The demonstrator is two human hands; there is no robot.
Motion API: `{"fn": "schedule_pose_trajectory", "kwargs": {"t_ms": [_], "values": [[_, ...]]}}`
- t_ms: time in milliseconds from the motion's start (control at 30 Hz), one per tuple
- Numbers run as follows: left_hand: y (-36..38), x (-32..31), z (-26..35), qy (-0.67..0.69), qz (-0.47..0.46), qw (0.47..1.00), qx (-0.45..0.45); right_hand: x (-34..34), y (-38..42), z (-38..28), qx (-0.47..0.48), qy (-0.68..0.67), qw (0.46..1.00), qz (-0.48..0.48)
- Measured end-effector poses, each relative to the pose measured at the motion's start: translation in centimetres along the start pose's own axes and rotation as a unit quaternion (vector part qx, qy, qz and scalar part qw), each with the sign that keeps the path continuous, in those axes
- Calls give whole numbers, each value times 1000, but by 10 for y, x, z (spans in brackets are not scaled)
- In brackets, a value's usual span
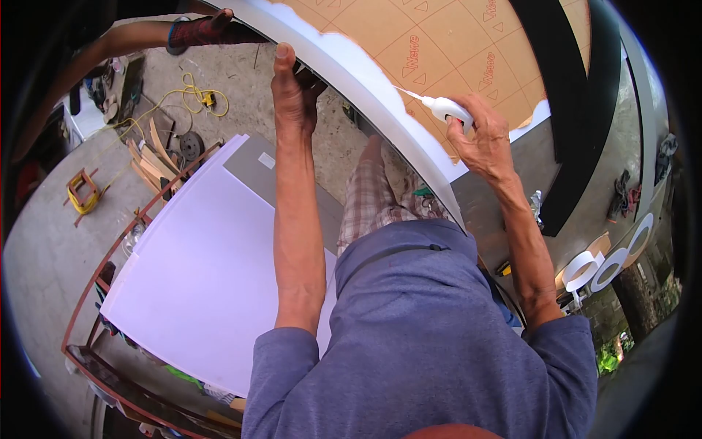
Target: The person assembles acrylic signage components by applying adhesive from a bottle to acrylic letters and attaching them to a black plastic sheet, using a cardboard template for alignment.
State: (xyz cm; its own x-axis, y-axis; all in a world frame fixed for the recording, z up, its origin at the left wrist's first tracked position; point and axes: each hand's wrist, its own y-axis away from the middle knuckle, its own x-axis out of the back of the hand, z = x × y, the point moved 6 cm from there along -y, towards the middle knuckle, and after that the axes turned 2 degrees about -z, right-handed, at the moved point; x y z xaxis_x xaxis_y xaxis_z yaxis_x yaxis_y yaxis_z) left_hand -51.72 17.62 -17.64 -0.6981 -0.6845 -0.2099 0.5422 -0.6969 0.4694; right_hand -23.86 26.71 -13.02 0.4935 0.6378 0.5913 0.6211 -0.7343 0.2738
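Note:
My left hand (294,91) grips the outer edge of a large curved white panel (344,69), thumb up on its rim and fingers behind it. In my right hand (479,135) is a small white squeeze bottle (447,110). Its thin nozzle points up and left, close to the inner side of the panel's raised white edge. Brown printed protective paper (453,44) covers much of the panel, with a torn border beside the bare white strip. Whether liquid comes out of the tip cannot be made out.
A co-worker's gloved hand (212,31) is at the panel edge, upper left. White sheets (197,256) lie to the left within a brown metal frame (77,314). Black curved strips (585,139) and white rings (608,269) are at the right. A yellow cord (191,91) lies on the floor.

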Motion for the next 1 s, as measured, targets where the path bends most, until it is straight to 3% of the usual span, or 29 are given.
{"fn": "schedule_pose_trajectory", "kwargs": {"t_ms": [67, 100, 167, 333, 467, 567, 600, 833, 900, 967, 1000], "values": [[-1, 2, -4, -7, -15, 1000, 4, 7, 3, 11, -133, -3, 989, -55], [0, 1, -3, -9, -16, 1000, 3, 8, 4, 22, -123, -129, 984, -21], [1, -1, 0, -13, -16, 1000, -1, 4, 3, 49, -93, -374, 922, 47], [1, -1, 1, -13, -10, 1000, 1, 11, -16, 94, -40, -518, 850, 84], [2, -5, 2, -7, -22, 1000, 7, 15, -39, 110, -12, -460, 877, 142], [2, -4, 2, -4, -19, 1000, 12, 16, -47, 117, -26, -360, 912, 194], [-1, -3, 1, 1, -21, 1000, 12, 16, -45, 120, -73, -292, 933, 198], [-5, 4, -7, -4, -9, 1000, 23, 16, -29, 121, 4, -315, 916, 248], [-10, 7, -11, 4, 10, 1000, 5, 21, -3, 128, -19, -212, 925, 316], [-10, 9, -16, 3, 31, 999, 13, 23, 22, 104, -69, -218, 929, 290], [-12, 10, -16, 1, 39, 999, 15, 20, 27, 78, -57, -232, 943, 231]]}}
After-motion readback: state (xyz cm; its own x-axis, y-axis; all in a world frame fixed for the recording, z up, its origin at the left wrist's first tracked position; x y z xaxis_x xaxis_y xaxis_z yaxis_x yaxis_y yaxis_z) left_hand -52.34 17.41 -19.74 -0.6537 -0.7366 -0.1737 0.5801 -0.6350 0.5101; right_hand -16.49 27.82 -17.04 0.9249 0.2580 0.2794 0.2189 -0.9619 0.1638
